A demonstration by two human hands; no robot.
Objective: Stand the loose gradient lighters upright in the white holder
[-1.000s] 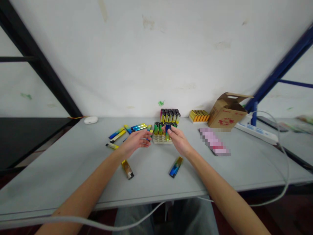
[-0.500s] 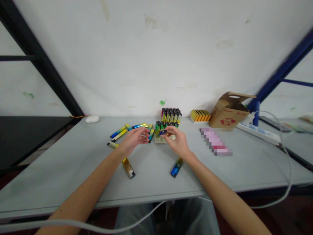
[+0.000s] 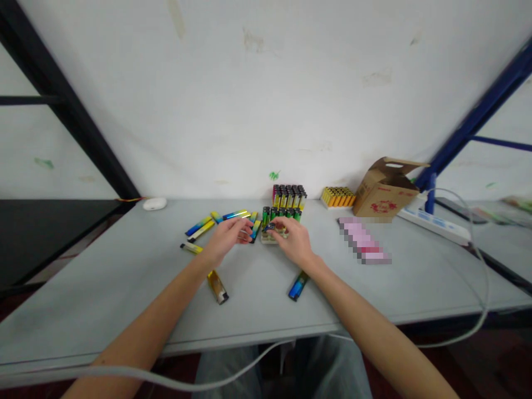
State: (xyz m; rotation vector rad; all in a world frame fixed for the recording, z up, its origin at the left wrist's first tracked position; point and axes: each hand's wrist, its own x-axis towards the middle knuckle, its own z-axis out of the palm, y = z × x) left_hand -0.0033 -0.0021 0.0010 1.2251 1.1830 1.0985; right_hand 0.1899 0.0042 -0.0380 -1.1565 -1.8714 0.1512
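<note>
Evidently smooth and hard, a dark blue, glossy lighter (image 3: 269,226) is pinched between the thumb and fingertips of the right hand (image 3: 294,239), its grip closed on it above the near part of a pale, shallow tray with round sockets (image 3: 268,240). The lighter points toward the left; its lower end is too small to make out. The left hand (image 3: 228,237) hangs to the left of the tray, its grip loosely curled and parted, with nothing visible in it.

Slim green lighters with dark tops (image 3: 282,214) stand upright along the tray's far side. Beyond them is a tight block of black-topped, yellowish lighters (image 3: 290,196), and to its right a squarish pack of orange-yellow cylinders (image 3: 338,197). Shiny blue-and-yellow lighters (image 3: 199,226) lie scattered on the left, partly hidden by the left hand. On the near side of the smooth grey table (image 3: 257,302) lie a flat gold lighter (image 3: 218,287) and, at right, a metallic blue lighter (image 3: 298,286), its far end covered by the right wrist.

An open brown cardboard box (image 3: 384,194), a pixelated pink oblong (image 3: 363,241) and a white plastic power strip (image 3: 434,225) occupy the right; a rounded white case (image 3: 154,204) sits far left. A white cable (image 3: 145,376) crosses in front of the left forearm.
</note>
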